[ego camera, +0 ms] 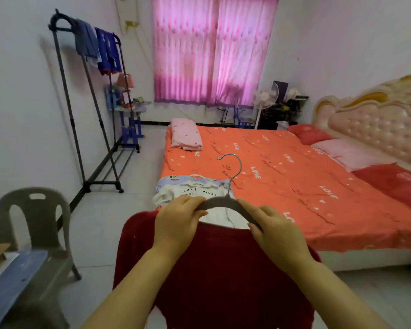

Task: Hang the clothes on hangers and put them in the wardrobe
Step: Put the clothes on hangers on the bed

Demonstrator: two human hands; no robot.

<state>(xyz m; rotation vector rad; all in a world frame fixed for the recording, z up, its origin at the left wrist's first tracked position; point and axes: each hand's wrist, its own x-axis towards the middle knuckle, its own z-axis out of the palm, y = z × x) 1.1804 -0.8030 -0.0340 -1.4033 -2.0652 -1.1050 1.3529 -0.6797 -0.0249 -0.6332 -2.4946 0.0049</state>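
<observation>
Grips a grey hanger (pixel 223 202) with both hands. Curls the left hand (pixel 178 217) round one end and the right hand (pixel 275 231) round the other, fingers on top.

Holds it across the body, long way running left to right, with the right end a bit lower and closer. Points the hook (pixel 240 163) up and away, toward the bed (pixel 294 176).

Has the red sweater (pixel 211 269) right under the hanger, touching it at the neck hole and hanging down in front of the arms. Cannot tell if the hanger ends sit inside the neck hole or only on top of it: hidden by the fingers. Looks just as near for either hand, with one end in each. Probably needs each end slid down and out into a shoulder.

Feels fuzzy and dull, by the look of the hanger: thin, curved like a smile turned over. Shines on the hook, a bent bit of thin metal. Looks thick, soft and floppy on the sweater, so likely to sag and slip.

Shows a pile of clothes (pixel 195 192) on the bed corner just past the hands, white with letters on top. Shows a dark metal rack (pixel 90 129) by the left wall, well apart. Shows no wardrobe.
</observation>
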